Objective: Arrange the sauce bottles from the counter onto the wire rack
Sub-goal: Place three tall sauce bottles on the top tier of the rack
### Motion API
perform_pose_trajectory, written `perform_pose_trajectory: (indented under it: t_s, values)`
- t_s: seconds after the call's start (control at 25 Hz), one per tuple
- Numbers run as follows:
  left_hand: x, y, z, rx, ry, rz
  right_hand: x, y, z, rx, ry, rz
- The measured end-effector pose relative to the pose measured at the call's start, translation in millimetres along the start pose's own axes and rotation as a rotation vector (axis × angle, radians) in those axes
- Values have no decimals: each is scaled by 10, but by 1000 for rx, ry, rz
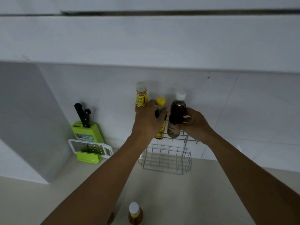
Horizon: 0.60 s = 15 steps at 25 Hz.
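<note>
A two-tier wire rack (167, 158) stands against the tiled wall. On its upper tier stand a tall bottle with a yellow label and clear cap (141, 96), a dark bottle with a yellow cap (160, 104) and a dark sauce bottle with a white cap (177, 114). My left hand (148, 119) is wrapped around the yellow-capped bottle. My right hand (194, 122) grips the white-capped bottle from the right. Another amber bottle with a white cap (135, 214) stands on the counter near the bottom edge, between my forearms.
A green knife block with black-handled knives (86, 127) and a white and green grater (90, 151) sit at the left by the wall. A grey cabinet side (24, 119) rises at far left. The rack's lower tier holds nothing. An overhead cabinet (146, 39) hangs above.
</note>
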State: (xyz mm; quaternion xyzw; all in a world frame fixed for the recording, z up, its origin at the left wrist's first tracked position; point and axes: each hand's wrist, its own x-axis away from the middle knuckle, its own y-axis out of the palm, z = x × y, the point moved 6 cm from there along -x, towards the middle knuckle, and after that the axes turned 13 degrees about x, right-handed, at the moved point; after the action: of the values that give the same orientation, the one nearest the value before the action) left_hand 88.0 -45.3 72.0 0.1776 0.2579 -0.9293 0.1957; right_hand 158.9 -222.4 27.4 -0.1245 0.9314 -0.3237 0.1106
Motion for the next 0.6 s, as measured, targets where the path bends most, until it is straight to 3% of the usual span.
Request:
perform_pose_trajectory:
  t_s: [0.28, 0.6]
  values:
    - [-144, -199, 106, -77, -25, -8, 15, 126, 15, -56, -19, -134]
    - [-186, -183, 23, -174, -47, -35, -16, 38, -175, 222, -3, 112]
